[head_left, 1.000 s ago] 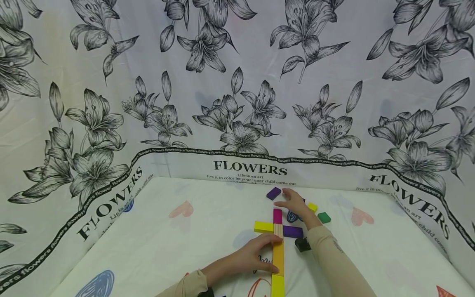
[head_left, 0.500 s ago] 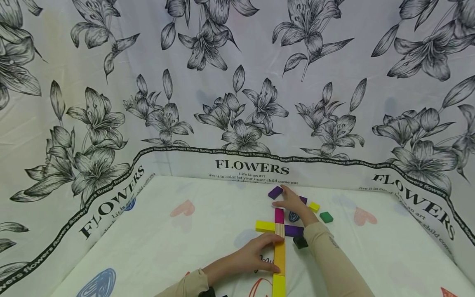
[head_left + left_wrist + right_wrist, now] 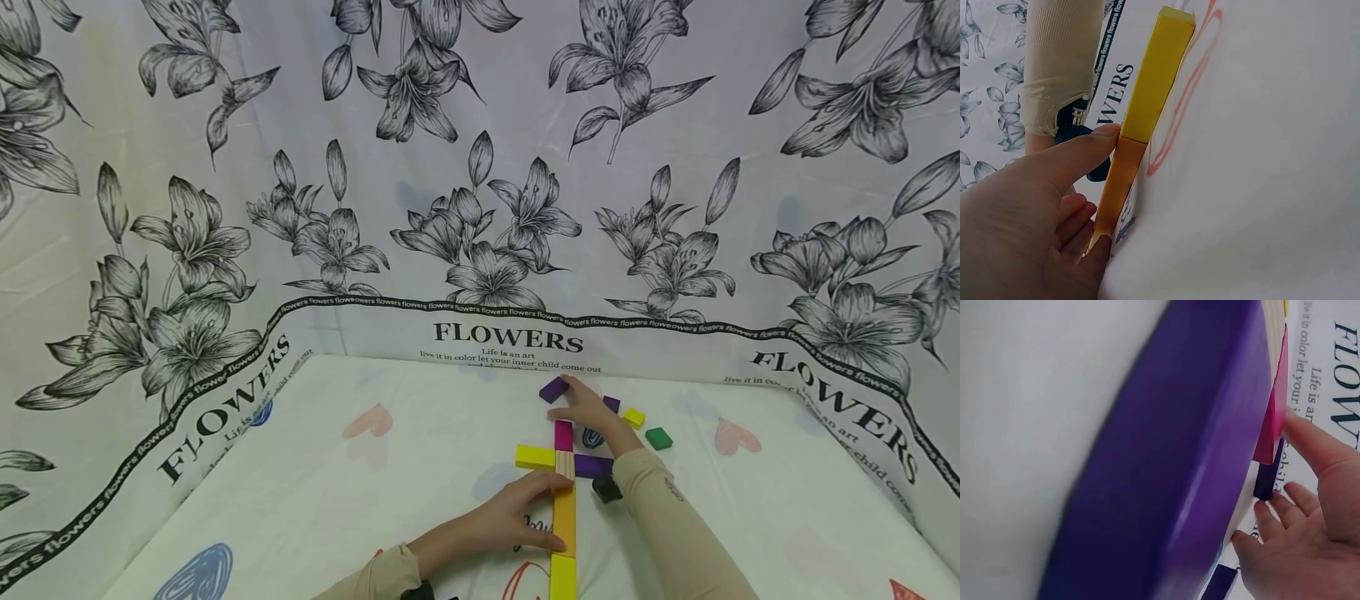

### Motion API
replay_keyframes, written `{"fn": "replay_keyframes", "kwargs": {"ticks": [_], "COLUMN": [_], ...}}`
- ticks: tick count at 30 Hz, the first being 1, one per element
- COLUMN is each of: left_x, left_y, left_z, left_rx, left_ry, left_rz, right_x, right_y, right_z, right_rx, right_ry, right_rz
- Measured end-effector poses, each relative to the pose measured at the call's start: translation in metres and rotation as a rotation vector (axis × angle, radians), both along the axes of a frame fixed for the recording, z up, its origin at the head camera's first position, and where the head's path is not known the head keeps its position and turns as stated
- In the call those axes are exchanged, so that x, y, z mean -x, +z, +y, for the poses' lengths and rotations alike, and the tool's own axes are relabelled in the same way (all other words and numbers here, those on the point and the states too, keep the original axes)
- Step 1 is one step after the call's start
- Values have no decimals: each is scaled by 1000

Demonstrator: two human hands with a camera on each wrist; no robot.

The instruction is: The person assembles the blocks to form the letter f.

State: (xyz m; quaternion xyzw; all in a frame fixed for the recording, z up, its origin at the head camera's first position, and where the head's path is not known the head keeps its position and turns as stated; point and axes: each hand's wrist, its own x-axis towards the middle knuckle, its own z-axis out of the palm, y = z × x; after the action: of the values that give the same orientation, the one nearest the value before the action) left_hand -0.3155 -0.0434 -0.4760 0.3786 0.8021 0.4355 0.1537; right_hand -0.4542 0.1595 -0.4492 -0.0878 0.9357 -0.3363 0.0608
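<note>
While wide beside the farthest purple block [image 3: 552, 390], the right hand [image 3: 590, 407] beyond the left hand [image 3: 507, 518] (curved round an orange block [image 3: 566, 521]).

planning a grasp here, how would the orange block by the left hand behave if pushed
Probably stiff: the orange block has straight edges. Likely to slide rather than roll, given its flat faces. Pushed toward the near yellow block, it would probably shove that along, since they meet end to end.
</note>
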Motion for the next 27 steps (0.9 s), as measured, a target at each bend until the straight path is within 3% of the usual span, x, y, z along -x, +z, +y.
{"fn": "replay_keyframes", "kwargs": {"ticks": [7,18,27], "left_x": [0,-1,-1], "left_y": [1,3,1], "left_z": [0,-1,0], "left_rx": [8,7,9], "left_ry": [12,12,3], "left_rz": [-7,4,15], "right_x": [1,-1,-5], "right_y": [1,2,3], "right_z": [-3,-9,-15], "right_rx": [-12,29,51], "right_ry": [13,17,76], "right_rz": [45,9,48]}}
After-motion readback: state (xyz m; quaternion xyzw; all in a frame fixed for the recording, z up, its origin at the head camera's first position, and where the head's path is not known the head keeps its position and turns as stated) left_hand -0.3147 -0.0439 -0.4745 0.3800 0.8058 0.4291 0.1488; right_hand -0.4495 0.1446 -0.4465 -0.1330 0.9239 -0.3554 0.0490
